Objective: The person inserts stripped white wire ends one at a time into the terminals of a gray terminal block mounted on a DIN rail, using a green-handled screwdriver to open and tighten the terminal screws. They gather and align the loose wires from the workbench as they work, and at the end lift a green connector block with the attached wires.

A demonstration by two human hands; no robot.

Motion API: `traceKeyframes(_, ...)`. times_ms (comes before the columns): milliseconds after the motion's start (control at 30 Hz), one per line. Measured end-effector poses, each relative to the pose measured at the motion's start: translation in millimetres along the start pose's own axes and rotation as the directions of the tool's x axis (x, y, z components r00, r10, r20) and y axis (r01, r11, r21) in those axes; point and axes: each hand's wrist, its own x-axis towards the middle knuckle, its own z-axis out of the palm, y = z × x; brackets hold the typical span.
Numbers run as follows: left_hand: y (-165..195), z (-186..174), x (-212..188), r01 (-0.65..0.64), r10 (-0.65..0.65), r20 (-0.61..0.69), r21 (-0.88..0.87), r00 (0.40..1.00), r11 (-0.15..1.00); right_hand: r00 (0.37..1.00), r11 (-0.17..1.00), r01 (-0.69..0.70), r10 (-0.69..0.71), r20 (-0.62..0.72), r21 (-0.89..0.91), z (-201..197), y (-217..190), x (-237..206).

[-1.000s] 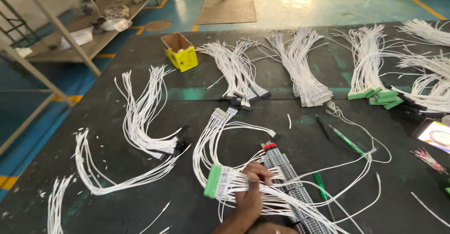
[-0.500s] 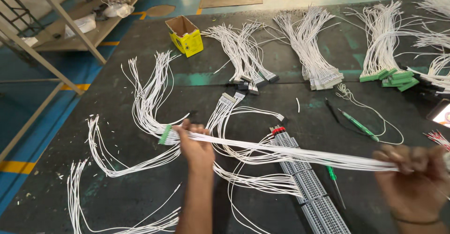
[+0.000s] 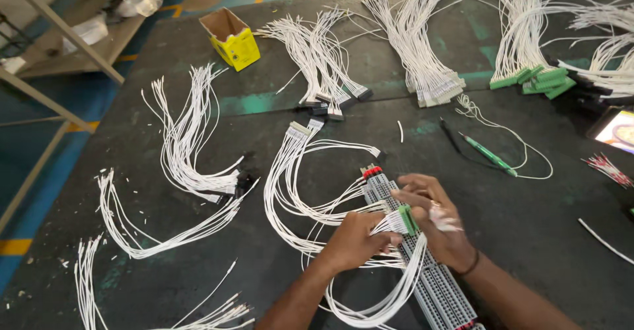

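Observation:
My left hand (image 3: 353,241) grips a bundle of white wires that ends in a green connector (image 3: 408,220). The connector sits between both hands. My right hand (image 3: 436,218) pinches the loose ends of the same white wire bundle (image 3: 396,290), which loops down toward the near table edge. Both hands hover over a long grey terminal strip (image 3: 436,284) with a red end piece (image 3: 372,171). The strip lies on the dark table (image 3: 541,231).
Several white wire bundles lie around: curved ones at left (image 3: 191,145), ones with black plugs at the back (image 3: 317,59), ones with green connectors at back right (image 3: 535,79). A yellow box (image 3: 231,38), a green screwdriver (image 3: 490,155) and a phone (image 3: 617,130) also lie here.
The wire bundle was stretched out straight between my spread hands half a second ago. Now the hands have come together over the terminal strip and the wires hang in a loop.

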Motion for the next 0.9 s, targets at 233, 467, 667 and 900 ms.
traceKeyframes(233,-12,0,17,0.123,-0.128,-0.012,-0.219,0.992,0.968,0.939,0.907,-0.333,0.344,0.001,0.26,14,54,-12)
traceKeyframes(467,-33,1,19,0.06,-0.086,-0.05,-0.377,0.995,0.924,0.864,0.832,-0.491,0.503,0.02,0.26,11,83,-20)
traceKeyframes(667,-36,-3,20,0.089,-0.144,-0.158,-0.314,0.977,0.945,0.841,0.777,-0.521,0.537,0.06,0.353,12,78,-17)
traceKeyframes(900,-42,0,23,-0.017,-0.088,-0.288,-0.344,0.954,0.939,0.832,0.793,-0.544,0.552,0.054,0.273,12,70,-13)
